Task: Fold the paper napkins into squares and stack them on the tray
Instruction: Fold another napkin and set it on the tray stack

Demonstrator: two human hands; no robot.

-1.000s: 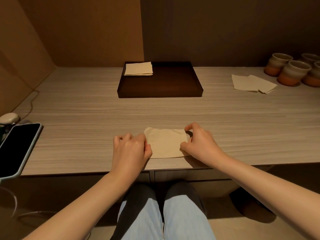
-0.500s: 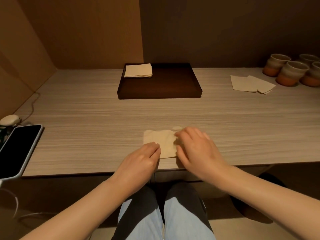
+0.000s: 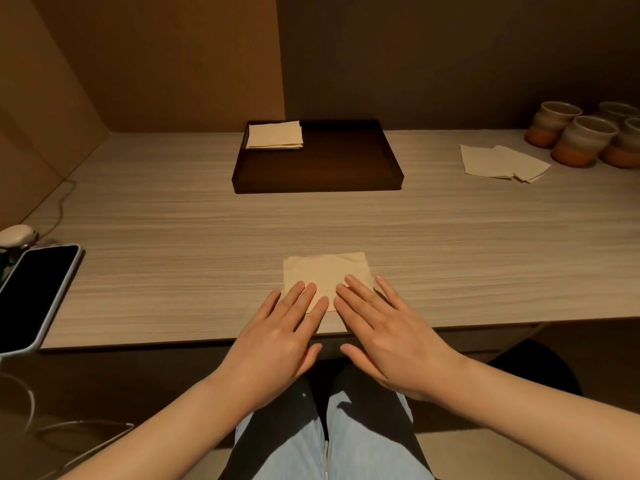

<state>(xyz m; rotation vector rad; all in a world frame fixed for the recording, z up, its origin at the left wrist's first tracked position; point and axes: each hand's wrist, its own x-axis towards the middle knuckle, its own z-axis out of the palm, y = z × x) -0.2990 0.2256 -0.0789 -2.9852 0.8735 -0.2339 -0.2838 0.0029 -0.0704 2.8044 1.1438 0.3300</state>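
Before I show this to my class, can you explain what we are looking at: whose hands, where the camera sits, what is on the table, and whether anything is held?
There is no machine here. A person wears a camera on the head, looking down at their own arms. The left hand and right hand lie flat with straight fingers, pressing a folded napkin onto the table. Nothing is gripped. Further back is a dark tray with a stack of folded napkins in its far left corner. To the right lie unfolded napkins beside several cups. A phone rests at the left edge.
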